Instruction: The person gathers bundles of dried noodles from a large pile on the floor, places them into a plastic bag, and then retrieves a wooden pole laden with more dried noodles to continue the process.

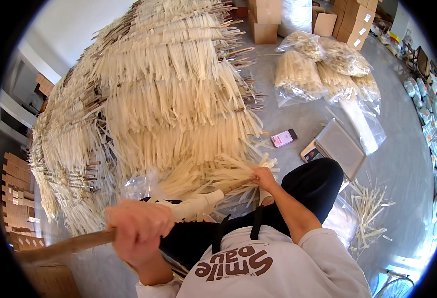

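Observation:
My left hand (140,229), blurred, is closed around a wooden stick (73,244) that reaches past it to the lower left. Pale flat strips, like dried noodles, are bunched in a folded band (200,205) over the stick between my hands. My right hand (266,179) grips the stick's thinner end, above my lap. Loose strips (207,175) lie spread just beyond the stick. Behind them rises a large stack of strips (177,138) draped over many sticks.
On the floor to the right are a phone (283,138), a bench scale (339,149) by my knee and clear bags of strips (300,74). Broken strips (371,212) lie beside the scale. Cardboard boxes (267,18) stand at the back, and more boxes (17,193) at the left.

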`<state>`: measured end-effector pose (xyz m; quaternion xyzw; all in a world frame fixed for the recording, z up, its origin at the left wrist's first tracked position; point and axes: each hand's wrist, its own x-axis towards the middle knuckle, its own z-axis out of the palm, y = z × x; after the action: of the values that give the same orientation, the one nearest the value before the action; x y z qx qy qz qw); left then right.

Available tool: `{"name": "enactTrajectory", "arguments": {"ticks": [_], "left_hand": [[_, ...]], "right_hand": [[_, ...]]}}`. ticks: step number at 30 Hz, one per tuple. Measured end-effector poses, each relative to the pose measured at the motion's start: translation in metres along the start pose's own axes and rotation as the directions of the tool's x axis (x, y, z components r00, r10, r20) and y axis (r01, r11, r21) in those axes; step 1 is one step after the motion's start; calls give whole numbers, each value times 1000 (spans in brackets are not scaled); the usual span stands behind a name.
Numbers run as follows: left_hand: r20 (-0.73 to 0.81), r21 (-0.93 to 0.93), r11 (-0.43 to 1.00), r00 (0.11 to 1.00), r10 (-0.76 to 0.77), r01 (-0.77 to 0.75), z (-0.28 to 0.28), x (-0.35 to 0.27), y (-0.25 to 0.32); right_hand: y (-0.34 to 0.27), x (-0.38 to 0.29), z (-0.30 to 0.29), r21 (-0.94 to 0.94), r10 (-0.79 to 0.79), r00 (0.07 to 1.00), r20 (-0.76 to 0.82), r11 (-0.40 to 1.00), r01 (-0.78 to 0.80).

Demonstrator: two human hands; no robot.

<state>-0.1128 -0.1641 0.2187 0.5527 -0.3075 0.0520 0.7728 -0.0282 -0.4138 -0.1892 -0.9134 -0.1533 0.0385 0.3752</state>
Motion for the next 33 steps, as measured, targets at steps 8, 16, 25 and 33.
{"name": "enactTrajectory", "arguments": {"ticks": [8, 16, 25, 33], "left_hand": [[-109, -127, 992, 994, -11, -3, -20, 10, -13], [-52, -94, 994, 997, 49, -54, -41, 32, -83], [-78, -19, 990, 987, -138, 137, -19, 26, -123], [-111, -146, 974, 976, -188, 171, -14, -1, -151]], "right_hand": [[2, 3, 6, -225, -135, 990, 26, 965, 138], [-96, 13, -74, 31, 278, 957, 78, 959, -281], [-247, 26, -155, -57, -483, 761, -433, 857, 512], [-207, 39, -76, 54, -426, 804, -415, 870, 489]]}}
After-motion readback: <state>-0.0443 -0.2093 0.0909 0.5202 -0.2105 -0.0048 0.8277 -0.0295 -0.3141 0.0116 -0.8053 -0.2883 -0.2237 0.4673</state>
